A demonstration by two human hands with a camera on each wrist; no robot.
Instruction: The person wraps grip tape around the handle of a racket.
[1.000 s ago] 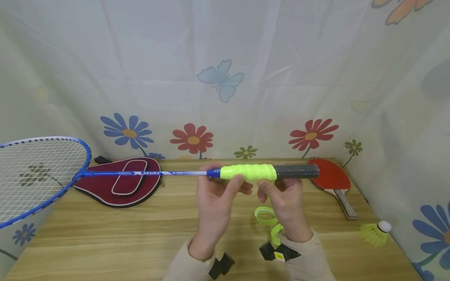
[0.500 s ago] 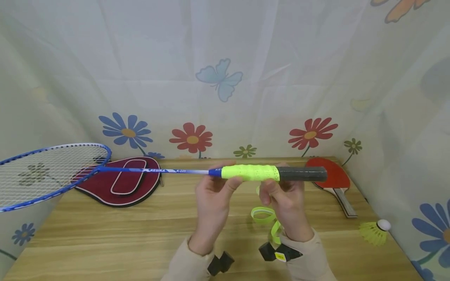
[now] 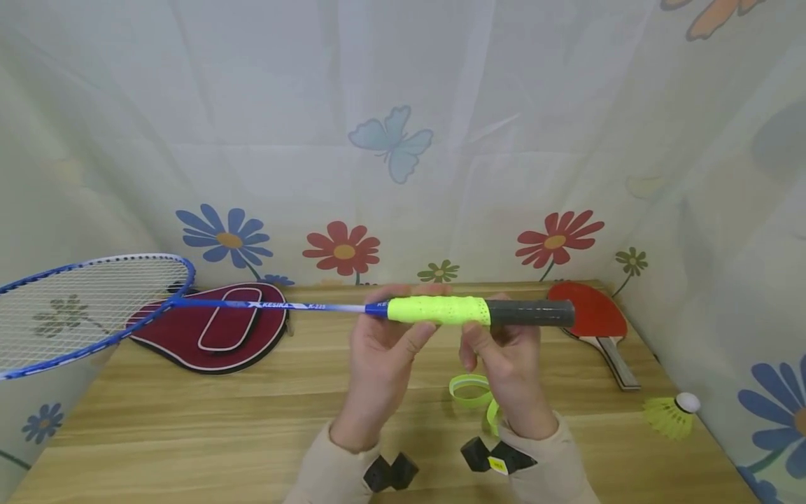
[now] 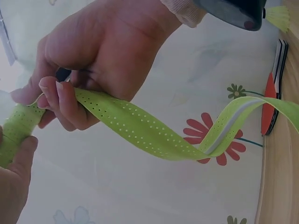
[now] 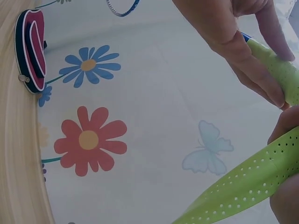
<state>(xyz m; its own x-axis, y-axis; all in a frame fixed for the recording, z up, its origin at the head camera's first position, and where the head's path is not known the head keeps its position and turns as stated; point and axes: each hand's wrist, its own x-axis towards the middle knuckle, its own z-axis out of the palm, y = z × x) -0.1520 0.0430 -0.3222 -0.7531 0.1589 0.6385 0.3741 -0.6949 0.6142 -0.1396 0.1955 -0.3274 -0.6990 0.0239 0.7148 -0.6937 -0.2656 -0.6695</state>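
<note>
A blue and white badminton racket [image 3: 217, 304] is held level above the table, its head to the left. Perforated yellow-green tape [image 3: 439, 309] covers the front part of its handle; the rear part [image 3: 532, 312] is bare and dark. My left hand [image 3: 380, 371] grips the wrapped part near the blue cone, thumb below. At the wrap's rear edge, my right hand [image 3: 513, 371] pinches the tape against the handle. In the left wrist view the loose tape [image 4: 140, 126] runs from my right hand [image 4: 107, 51], twisting. The right wrist view has my left fingers [image 5: 254, 70] around the wrap.
A dark red racket case [image 3: 229, 329] lies at the back left of the wooden table [image 3: 208, 434]. At the back right is a red table tennis bat [image 3: 592, 311], with a yellow shuttlecock [image 3: 670, 416] near the right edge. Loose tape coils [image 3: 470, 400] hang below my right hand.
Compared with a second ago, the racket's head has tilted and its face looks narrower. The handle first shifted right, then back left. Both hands keep hold, and my right fingers have moved slightly.
</note>
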